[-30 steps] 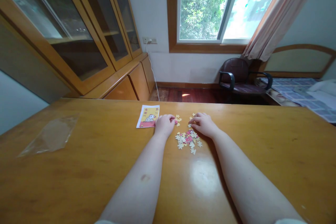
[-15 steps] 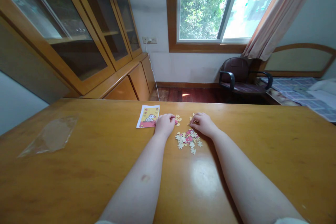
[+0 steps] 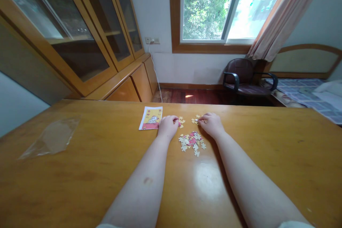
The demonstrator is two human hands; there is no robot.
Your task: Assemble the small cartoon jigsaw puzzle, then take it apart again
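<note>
Several loose puzzle pieces [image 3: 191, 141] lie in a small heap on the wooden table [image 3: 80, 171], with a few more pieces [image 3: 181, 122] farther back. My left hand [image 3: 167, 127] rests knuckles up beside those far pieces, its fingers curled and pinching a small piece at the tips. My right hand [image 3: 213, 124] sits just right of the heap, its fingertips pinched on a yellow piece [image 3: 196, 120]. A small picture card [image 3: 150, 118] showing the puzzle image lies flat, touching the left side of my left hand.
A clear plastic bag [image 3: 52, 136] lies on the table at the left. Glass-door wooden cabinets [image 3: 88, 35] line the left wall. Beyond the table's far edge stand a dark armchair [image 3: 244, 78], a window and a bed [image 3: 310, 94].
My right hand has slid a little back and to the right, off the heap and up to the far yellow pieces. My left hand has stayed put.
</note>
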